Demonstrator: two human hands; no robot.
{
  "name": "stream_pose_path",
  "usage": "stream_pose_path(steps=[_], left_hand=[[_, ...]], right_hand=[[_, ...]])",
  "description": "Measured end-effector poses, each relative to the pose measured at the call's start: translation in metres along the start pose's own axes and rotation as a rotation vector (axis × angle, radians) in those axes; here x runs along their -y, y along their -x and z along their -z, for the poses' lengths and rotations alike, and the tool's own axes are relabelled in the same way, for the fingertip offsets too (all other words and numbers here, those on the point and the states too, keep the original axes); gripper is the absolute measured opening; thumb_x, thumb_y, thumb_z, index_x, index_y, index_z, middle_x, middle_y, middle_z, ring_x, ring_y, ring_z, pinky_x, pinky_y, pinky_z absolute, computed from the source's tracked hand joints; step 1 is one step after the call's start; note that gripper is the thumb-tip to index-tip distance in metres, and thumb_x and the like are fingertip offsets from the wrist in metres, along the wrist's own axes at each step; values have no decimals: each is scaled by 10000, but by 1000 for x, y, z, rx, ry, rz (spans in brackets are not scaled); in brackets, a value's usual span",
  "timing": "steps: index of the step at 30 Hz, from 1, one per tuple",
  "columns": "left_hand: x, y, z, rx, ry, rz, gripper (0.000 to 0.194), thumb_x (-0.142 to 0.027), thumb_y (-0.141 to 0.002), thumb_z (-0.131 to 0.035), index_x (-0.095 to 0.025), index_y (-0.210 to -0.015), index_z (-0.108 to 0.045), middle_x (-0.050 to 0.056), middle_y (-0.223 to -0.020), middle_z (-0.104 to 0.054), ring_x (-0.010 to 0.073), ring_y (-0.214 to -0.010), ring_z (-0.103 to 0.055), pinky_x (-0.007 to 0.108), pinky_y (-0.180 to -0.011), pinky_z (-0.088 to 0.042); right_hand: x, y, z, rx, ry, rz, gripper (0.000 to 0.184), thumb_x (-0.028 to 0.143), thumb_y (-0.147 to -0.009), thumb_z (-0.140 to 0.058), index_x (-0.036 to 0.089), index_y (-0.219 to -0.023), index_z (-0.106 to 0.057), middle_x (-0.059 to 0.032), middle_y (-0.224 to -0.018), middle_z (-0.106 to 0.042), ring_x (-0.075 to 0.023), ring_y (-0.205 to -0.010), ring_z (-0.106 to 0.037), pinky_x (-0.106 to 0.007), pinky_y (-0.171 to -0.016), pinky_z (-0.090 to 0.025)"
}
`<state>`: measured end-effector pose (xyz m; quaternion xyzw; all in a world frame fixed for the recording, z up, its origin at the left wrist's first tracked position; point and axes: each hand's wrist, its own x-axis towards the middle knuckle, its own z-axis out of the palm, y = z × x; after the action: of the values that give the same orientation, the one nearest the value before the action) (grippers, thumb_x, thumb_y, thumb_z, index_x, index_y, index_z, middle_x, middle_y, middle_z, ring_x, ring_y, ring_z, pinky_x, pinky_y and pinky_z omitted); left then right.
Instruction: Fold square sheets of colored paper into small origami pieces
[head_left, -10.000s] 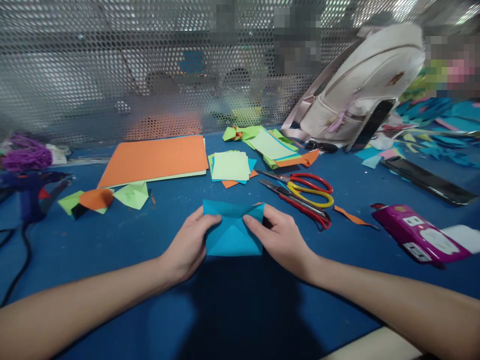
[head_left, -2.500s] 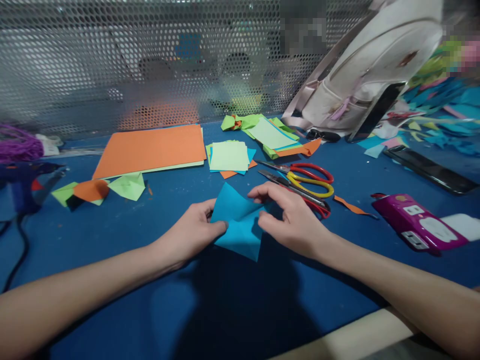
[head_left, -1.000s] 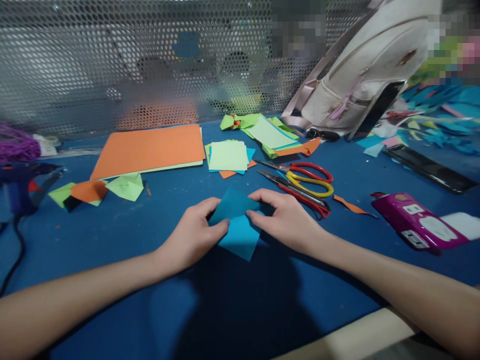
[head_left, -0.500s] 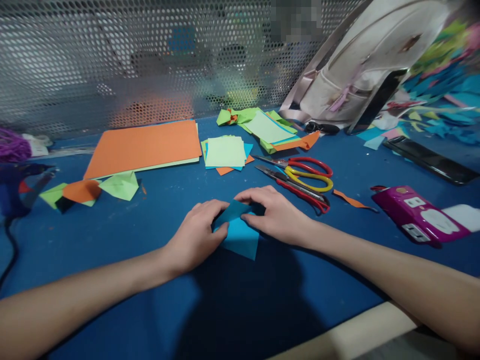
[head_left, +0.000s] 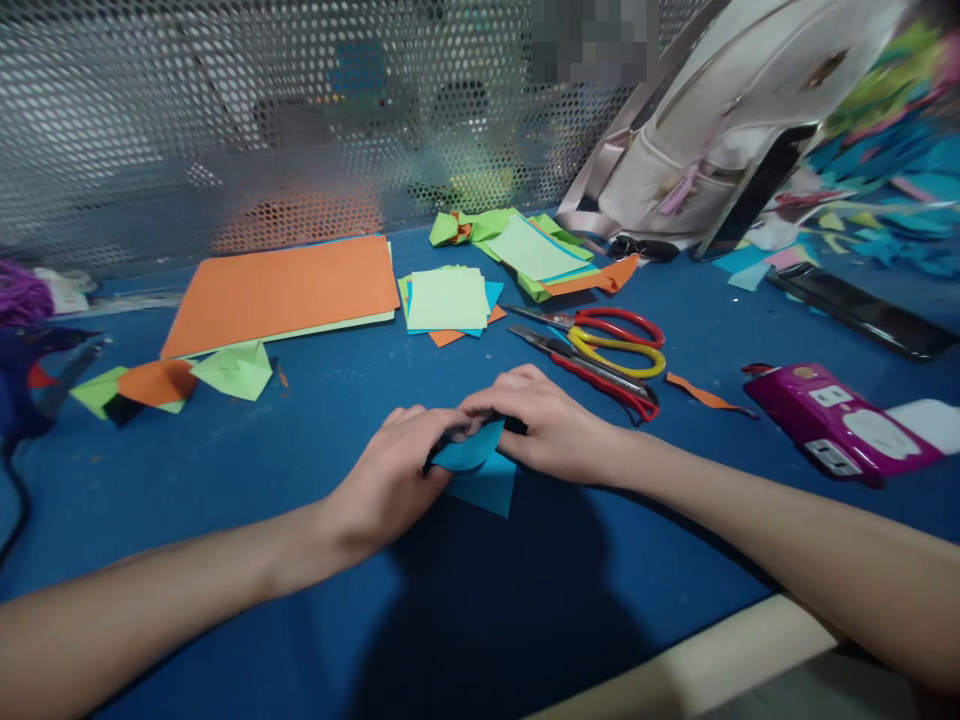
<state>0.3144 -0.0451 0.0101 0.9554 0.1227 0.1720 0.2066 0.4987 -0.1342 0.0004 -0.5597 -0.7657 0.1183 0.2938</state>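
Both hands grip a small blue sheet of paper (head_left: 486, 485) low over the blue table, near the middle of the head view. My left hand (head_left: 409, 465) closes on its left side, thumb below and fingers above. My right hand (head_left: 544, 425) holds the upper right part, its fingertips meeting those of the left. The paper's far part bends over toward me in a curve, while a flat corner points to the near right. Fingers cover the far edge. Just beyond the right hand lie the scissors (head_left: 619, 345) with red and yellow handles and a red-handled cutting tool (head_left: 600, 380).
A stack of pale green squares (head_left: 448, 300) and large orange sheets (head_left: 285, 295) lie behind the hands. Folded paper pieces (head_left: 234, 370) and a glue gun (head_left: 37, 385) are at left. A purple power strip (head_left: 840, 420), a phone (head_left: 862, 310) and a backpack (head_left: 697, 140) stand or lie right.
The far part of the blue paper has been curled over toward me. My fingers have come together along its far edge, and the right thumb has slipped behind the fold.
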Motion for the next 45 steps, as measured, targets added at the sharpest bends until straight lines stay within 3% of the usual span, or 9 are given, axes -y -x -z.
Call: stream_pose_path(steps=[6,12,16,22,26,29,33,38,45], left_hand=[[0,1,-2,10,-49,-37,381,5,-712,-469,-189,-1024,-568,17,-929,-686,168,-805,-593,281,-733,-432],[8,8,-6,87,-155,-65,356,-29,-734,-489,-218,-1027,-562,9,-824,-629,181,-748,-542,293,-707,-398],[10,12,-6,103,-164,-73,298,-60,-737,-499,-207,-990,-556,18,-814,-622,187,-754,-534,303,-715,-402],[8,13,-2,88,-160,-38,222,-77,-739,-497,-207,-912,-552,20,-813,-632,186,-760,-544,300,-712,-415],[6,10,0,100,-145,-39,227,-89,-751,-483,-203,-937,-546,34,-893,-651,186,-813,-570,303,-750,-421],[3,5,2,71,-120,-31,159,-141,-814,-445,-190,-919,-554,41,-907,-660,180,-836,-590,291,-752,-429],[0,2,4,13,-42,93,117,-218,-855,-457,-188,-880,-567,7,-822,-650,144,-745,-594,233,-681,-436],[-4,-1,7,-25,82,250,118,-257,-843,-483,-196,-831,-583,-27,-730,-641,119,-627,-574,209,-595,-419],[-11,-3,7,-136,251,398,121,-315,-810,-535,-200,-803,-573,-32,-709,-620,122,-618,-551,211,-562,-422]], right_hand=[[-3,1,-1,-24,93,131,361,37,-782,-441,143,-1104,-565,-53,-954,-682,-159,-845,-560,-347,-858,-320],[-3,0,-1,-14,367,304,330,85,-877,-350,111,-1145,-541,-82,-816,-662,-175,-785,-570,-371,-842,-363],[4,-1,2,-15,526,445,359,43,-894,-264,72,-1141,-523,-86,-798,-648,-166,-776,-582,-366,-915,-388],[11,-2,5,11,615,473,346,44,-905,-248,69,-1118,-520,-74,-802,-654,-160,-773,-585,-370,-995,-377],[6,-1,2,28,498,380,318,72,-889,-323,86,-1122,-539,-83,-842,-660,-170,-827,-588,-380,-981,-371],[1,1,0,-41,309,238,310,145,-868,-436,86,-1155,-537,-89,-898,-673,-192,-870,-581,-394,-938,-383],[-3,3,0,-138,117,89,331,193,-866,-504,110,-1186,-527,-95,-985,-681,-207,-913,-577,-399,-903,-390],[-3,2,0,-168,21,-3,327,172,-843,-531,142,-1168,-553,-80,-989,-687,-207,-940,-591,-396,-903,-401],[8,0,2,-290,-127,-259,270,223,-808,-582,201,-1074,-617,-41,-1059,-670,-184,-919,-608,-323,-818,-477]])
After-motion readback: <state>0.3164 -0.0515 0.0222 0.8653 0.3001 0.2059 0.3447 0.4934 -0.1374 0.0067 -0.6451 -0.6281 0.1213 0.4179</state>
